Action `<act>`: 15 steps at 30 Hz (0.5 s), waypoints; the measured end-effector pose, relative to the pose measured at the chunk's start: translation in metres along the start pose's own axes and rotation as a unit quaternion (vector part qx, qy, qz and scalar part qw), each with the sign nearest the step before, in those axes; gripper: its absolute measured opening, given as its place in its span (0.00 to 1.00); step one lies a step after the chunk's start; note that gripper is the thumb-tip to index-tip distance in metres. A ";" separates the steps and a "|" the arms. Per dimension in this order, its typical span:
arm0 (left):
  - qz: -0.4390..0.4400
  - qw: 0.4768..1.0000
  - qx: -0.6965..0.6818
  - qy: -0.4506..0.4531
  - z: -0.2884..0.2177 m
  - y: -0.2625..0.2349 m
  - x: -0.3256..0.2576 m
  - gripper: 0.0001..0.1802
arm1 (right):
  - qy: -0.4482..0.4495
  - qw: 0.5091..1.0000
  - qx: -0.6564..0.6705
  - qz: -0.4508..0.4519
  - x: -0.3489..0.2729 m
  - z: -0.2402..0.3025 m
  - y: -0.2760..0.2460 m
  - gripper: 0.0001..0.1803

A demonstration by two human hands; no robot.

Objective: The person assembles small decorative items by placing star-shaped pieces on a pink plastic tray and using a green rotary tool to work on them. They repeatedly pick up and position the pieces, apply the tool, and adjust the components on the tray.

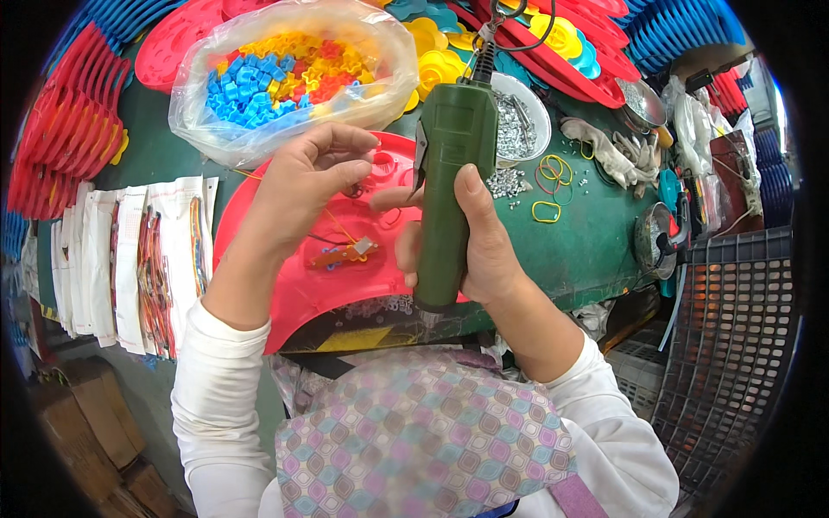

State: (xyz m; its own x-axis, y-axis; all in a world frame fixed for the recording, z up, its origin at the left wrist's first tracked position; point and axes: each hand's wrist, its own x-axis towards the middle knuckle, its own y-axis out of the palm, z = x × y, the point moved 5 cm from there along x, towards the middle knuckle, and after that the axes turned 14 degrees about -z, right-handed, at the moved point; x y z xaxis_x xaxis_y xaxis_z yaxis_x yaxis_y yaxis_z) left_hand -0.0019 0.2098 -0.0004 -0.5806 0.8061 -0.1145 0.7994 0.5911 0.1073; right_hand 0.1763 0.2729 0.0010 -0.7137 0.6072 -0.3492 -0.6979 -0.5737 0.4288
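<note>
A green workbench [596,259] spreads beneath everything, with a grey lattice crate [725,319] standing well to the right of the red plastic panel [298,298]. A clear plastic bag [194,121] of blue, yellow and red pieces sits just beyond that panel, and white packs [129,268] with coloured wires stand to its left. Over the panel's right part, the person's right hand [488,255] grips a green power screwdriver [449,164], its tip pointing down toward the panel's near edge. The left hand [289,190] is raised above the panel's left part, fingers bent toward the thumb; whether they pinch something small cannot be told. A white bowl [542,121] of screws rests beyond the panel to the right. A small wired part [350,251] lies on the panel, and rubber bands [547,212] lie to its right.
</note>
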 end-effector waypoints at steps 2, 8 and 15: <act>-0.003 1.000 0.010 -0.011 0.003 0.001 0.003 0.17 | -0.007 1.000 -0.028 -0.003 0.001 0.000 -0.006 0.50; 0.038 0.991 0.131 0.000 0.005 0.012 -0.001 0.19 | 0.009 1.000 -0.030 -0.005 -0.001 -0.001 -0.013 0.50; -0.012 0.997 0.065 0.034 0.004 0.006 0.006 0.17 | -0.003 0.999 -0.034 -0.011 0.000 -0.006 -0.012 0.58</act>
State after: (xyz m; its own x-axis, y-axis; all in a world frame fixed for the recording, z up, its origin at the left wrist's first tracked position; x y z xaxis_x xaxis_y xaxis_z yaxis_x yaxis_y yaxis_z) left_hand 0.0000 0.2186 -0.0046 -0.6048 0.7949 -0.0478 0.7963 0.6045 -0.0231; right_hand 0.1845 0.2762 -0.0087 -0.6974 0.6235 -0.3534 -0.7165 -0.5959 0.3628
